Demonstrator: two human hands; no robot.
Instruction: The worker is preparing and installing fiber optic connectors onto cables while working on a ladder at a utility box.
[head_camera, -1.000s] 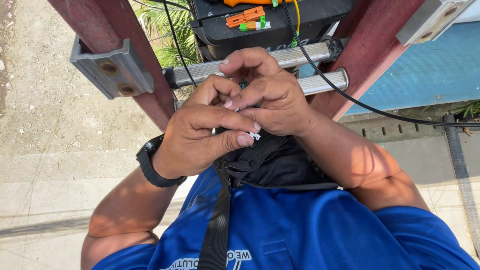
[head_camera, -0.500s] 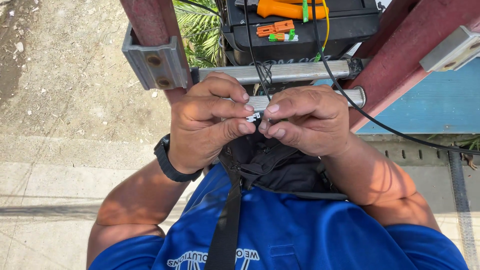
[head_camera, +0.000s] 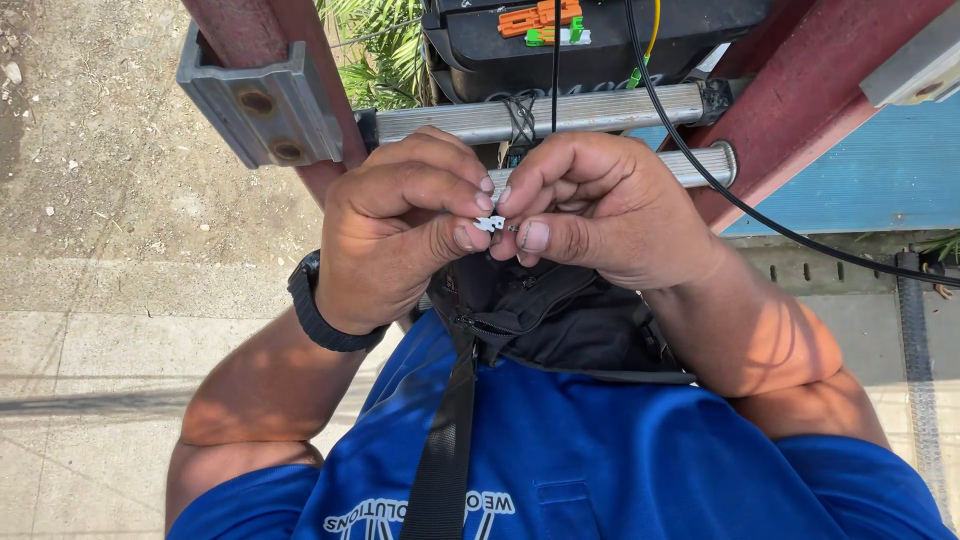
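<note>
Hands met at scene centre, thumbs and forefingers pinched together: left hand (head_camera: 400, 235) and right hand (head_camera: 600, 205) each closed their grip on a small white clip (head_camera: 490, 224), held between the fingertips just above a black chest pouch (head_camera: 545, 315). Behind, two aluminium ladder rungs (head_camera: 600, 108) crossed red steel rails (head_camera: 810, 100); a black cable (head_camera: 760, 215) ran right; a black enclosure (head_camera: 600, 45) with orange and green connectors sat far. Judged risk: the clip was tiny and the ground (head_camera: 100, 200) far below, so a slipped pinch would likely lose it. Compared with half a second earlier, the fingertips had tightened on the clip and the view had shifted slightly.
</note>
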